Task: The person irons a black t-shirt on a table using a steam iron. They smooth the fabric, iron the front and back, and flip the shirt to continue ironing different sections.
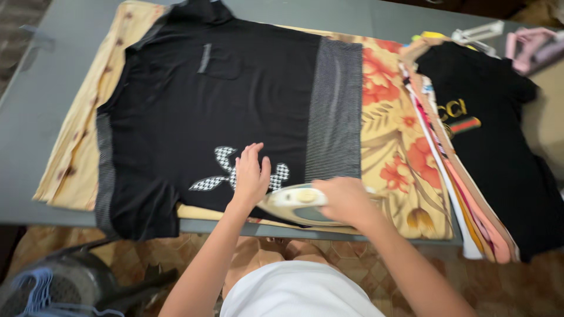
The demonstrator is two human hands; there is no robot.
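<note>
Both hands worked at the near edge of the black shirt (235,100), which lay flat on a floral cloth (393,147) over the grey table (35,117). My left hand (251,176) rested palm-down with fingers spread and gripped nothing; it pressed on the checkered print (218,170) just beneath and beside the fingertips. My right hand (346,201) was closed around the handle of the iron (296,202). The iron lay immediately right of my left fingers, its long axis running left to right, nose toward my left hand. The shirt extended away from both sets of fingers. A stack of folded clothes (470,152) lay well right of my right hand.
</note>
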